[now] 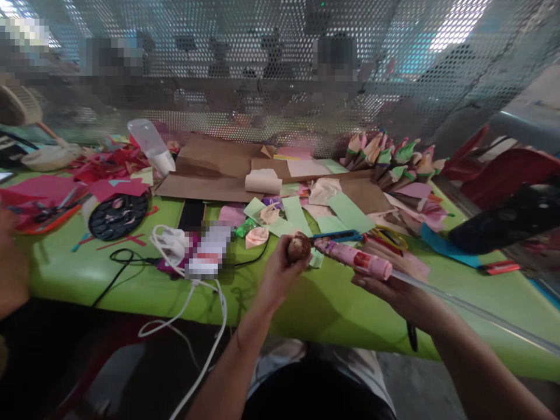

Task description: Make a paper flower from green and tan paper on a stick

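Observation:
My left hand (282,271) is closed around a brown, roundish piece (299,247) with a mottled surface; its exact kind is unclear. Just right of it, the nozzle end of a pink hot glue gun (365,260) points at this piece, and I cannot tell whether they touch. My right hand (400,286) grips the glue gun from below and behind. A long clear glue stick (472,308) runs out of the gun's back end toward the right. Pale green paper pieces (350,211) lie beyond the hands, near a blue cutter (343,236).
Brown paper sheets (210,169) and a bunch of paper flowers (394,154) lie at the back. Left are a phone (210,248), white cables (221,303), a black round tray (118,216) and another person's hand (11,262). A black bottle (503,219) lies right.

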Tool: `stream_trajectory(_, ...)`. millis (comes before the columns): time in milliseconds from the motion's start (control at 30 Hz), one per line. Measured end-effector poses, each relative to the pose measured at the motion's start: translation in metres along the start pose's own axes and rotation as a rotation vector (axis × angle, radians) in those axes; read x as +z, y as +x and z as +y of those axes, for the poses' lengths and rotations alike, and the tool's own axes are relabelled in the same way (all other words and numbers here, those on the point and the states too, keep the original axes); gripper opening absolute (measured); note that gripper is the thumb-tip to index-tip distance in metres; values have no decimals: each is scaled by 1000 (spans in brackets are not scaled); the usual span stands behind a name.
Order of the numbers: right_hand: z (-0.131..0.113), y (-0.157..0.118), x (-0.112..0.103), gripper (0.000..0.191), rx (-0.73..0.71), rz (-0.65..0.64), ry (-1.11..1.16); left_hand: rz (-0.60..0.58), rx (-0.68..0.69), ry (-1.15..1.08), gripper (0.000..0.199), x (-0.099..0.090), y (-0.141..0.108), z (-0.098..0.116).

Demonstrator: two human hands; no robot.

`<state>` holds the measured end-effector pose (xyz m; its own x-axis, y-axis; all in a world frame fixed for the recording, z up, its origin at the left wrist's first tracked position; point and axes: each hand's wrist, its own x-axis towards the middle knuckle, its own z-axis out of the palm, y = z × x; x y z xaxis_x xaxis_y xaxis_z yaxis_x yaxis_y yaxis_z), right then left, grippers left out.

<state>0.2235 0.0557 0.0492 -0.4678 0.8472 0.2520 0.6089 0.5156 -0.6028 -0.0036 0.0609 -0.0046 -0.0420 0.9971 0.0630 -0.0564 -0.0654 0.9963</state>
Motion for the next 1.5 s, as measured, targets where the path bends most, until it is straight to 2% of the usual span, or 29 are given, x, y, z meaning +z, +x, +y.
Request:
stream_trajectory(233,-10,6,-2,32,9,17,12,-68,-11,-108,36,2,0,1)
stream_trajectory(500,-13,10,5,32,-33,36,95,-128,-58,-235,56,4,2,-4)
stream_trajectory(700,-14,10,5,35,-50,21,101,-151,-57,-242,54,3,2,-3)
stream_trajectory(933,-12,9,2,35,-34,63,38,-100,-30,-228,53,2,2,-2)
stream_trajectory(1200,-12,11,7,34,-27,6,95,-109,-6,-166,42,2,2,-5)
stream_trajectory(1367,-11,8,4,33,3,60,32,-41,-5,-81,35,1,0,-1)
stream_trajectory(1500,-12,7,2,35,-18,68,33,-41,7,-49,32,0,0,2)
